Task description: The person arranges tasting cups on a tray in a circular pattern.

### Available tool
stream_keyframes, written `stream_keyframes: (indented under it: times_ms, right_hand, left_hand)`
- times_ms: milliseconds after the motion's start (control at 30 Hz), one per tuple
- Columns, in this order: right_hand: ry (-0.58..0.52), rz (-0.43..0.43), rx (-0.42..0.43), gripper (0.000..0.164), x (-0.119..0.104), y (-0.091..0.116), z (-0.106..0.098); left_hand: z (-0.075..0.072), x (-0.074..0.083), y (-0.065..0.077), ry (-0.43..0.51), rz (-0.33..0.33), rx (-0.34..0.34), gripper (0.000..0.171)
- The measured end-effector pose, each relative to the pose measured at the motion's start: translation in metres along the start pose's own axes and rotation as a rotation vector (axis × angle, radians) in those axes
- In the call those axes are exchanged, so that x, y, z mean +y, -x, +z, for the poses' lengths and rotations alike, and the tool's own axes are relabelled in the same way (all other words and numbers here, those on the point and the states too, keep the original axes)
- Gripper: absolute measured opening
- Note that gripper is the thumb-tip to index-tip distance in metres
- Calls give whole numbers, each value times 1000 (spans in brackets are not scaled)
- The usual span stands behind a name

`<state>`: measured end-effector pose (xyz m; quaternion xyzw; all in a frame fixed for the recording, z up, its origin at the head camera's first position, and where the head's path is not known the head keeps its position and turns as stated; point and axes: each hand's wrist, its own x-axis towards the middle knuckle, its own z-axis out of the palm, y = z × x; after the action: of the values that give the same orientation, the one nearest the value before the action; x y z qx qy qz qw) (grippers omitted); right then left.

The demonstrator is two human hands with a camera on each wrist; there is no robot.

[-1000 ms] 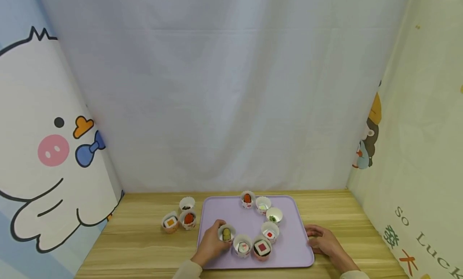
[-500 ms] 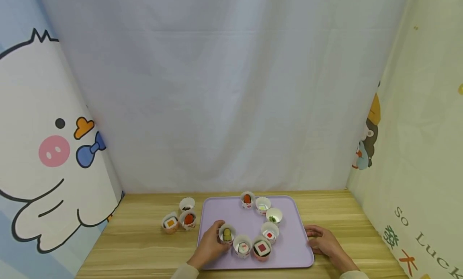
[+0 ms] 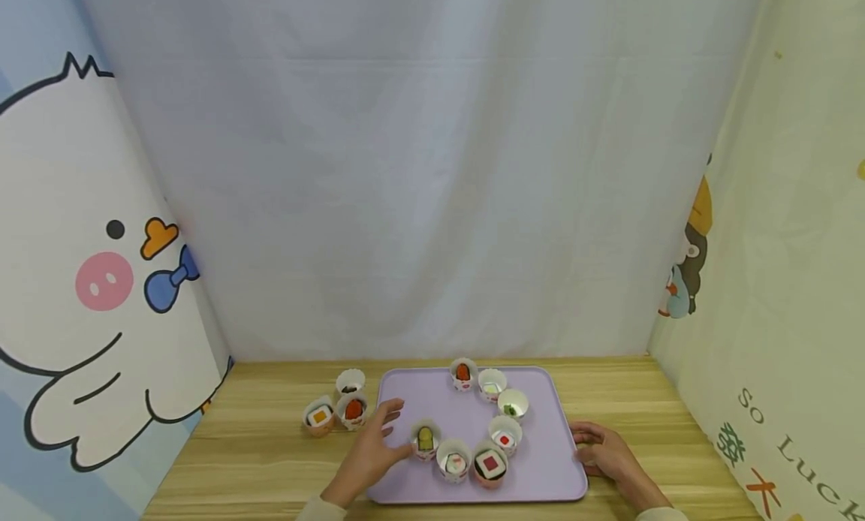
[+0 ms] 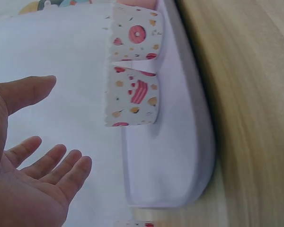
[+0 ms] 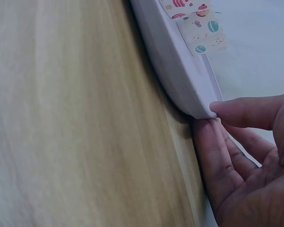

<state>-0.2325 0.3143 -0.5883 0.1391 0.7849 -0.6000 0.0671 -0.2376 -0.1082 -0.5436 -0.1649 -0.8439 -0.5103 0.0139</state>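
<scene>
A lilac tray [image 3: 544, 472] lies on the wooden table and bears several printed paper cups, each with a piece of toy-like sushi inside. My left hand [image 3: 370, 452] hovers over the tray's left side with fingers spread and nothing held. Just right of its thumb stands the cup with a yellow-green topping [image 3: 425, 440]. In the left wrist view the nearest paper cup [image 4: 132, 97] stands upright, apart from the hand [image 4: 42, 175]. My right hand [image 3: 608, 455] pinches the tray's right edge; in the right wrist view its thumb [image 5: 246, 111] presses the tray rim [image 5: 180, 75].
Left of the tray, three more cups stand on the table: a white one [image 3: 351, 382], one with a red topping [image 3: 353, 411] and one with an orange-centred roll [image 3: 319, 416]. A pale curtain [image 3: 432, 206] hangs behind the table, with printed cloths at both sides.
My left hand has let go of the cup with the yellow-green topping and moved left, its fingers spreading. That cup stays on the tray. The right hand keeps its place on the tray edge.
</scene>
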Motion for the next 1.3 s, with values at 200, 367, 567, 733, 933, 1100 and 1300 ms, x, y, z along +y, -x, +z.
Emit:
stream_keyframes:
  times_ms: [200,367,567,733,933,1100,1300]
  right_hand:
    - [-6,-12,-10,61,-2,2,1]
    - [-1,-10,0,61,-2,1,0]
    - [0,-2,11,62,0,0,0]
    - [-9,-3,13,61,1,-1,1]
    - [-9,0,11,61,1,-1,1]
    - [5,0,13,60,0,-1,1]
    - [1,6,1,61,0,-1,1]
  left_hand:
    - [-14,7,2,37,19,104,63]
    - [-27,11,4,78,42,192,62]
    - [-41,15,7,71,-4,253,63]
    - [-56,12,8,84,-24,263,65]
    - [-78,-2,11,0,-28,312,65]
    - [-96,-14,15,-30,-96,324,69]
    - [-108,-28,18,-57,-162,301,83]
